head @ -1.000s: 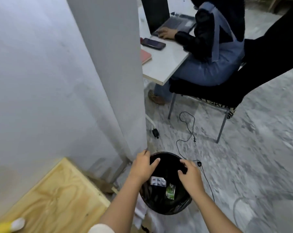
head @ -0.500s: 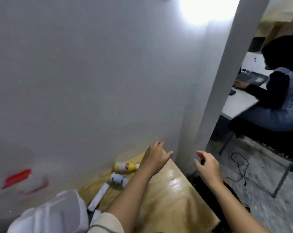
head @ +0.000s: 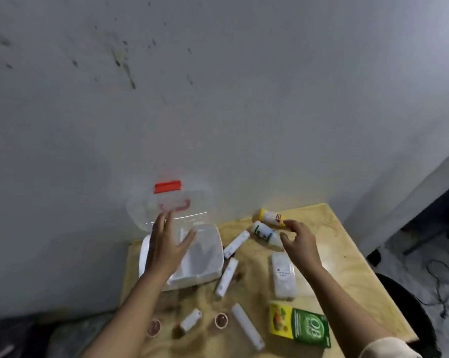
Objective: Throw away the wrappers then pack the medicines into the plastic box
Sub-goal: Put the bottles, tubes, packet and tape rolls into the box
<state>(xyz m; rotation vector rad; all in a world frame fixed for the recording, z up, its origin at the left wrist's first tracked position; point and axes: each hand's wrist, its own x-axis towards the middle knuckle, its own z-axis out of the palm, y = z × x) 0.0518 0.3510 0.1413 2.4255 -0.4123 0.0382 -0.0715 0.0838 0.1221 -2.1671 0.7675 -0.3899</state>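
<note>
A clear plastic box (head: 205, 257) stands open at the table's back left, its lid with a red latch (head: 167, 186) leaning on the wall. My left hand (head: 166, 246) hovers over the box, fingers spread, holding nothing. My right hand (head: 302, 244) is open above a white bottle (head: 264, 232), next to a yellow bottle (head: 270, 216). Several white tubes (head: 227, 276) and a white flat packet (head: 284, 276) lie on the wooden table (head: 347, 264). A green and yellow box (head: 299, 324) sits near the front right. Two small round pots (head: 221, 320) lie near the front.
A grey wall rises right behind the table. The black bin (head: 409, 313) stands on the floor to the right of the table, with a black cable (head: 440, 282) beside it. A pillar stands at the far right.
My view has swung left from the bin on the floor to the table. Both hands have moved from over the bin to above the box and the bottles, empty.
</note>
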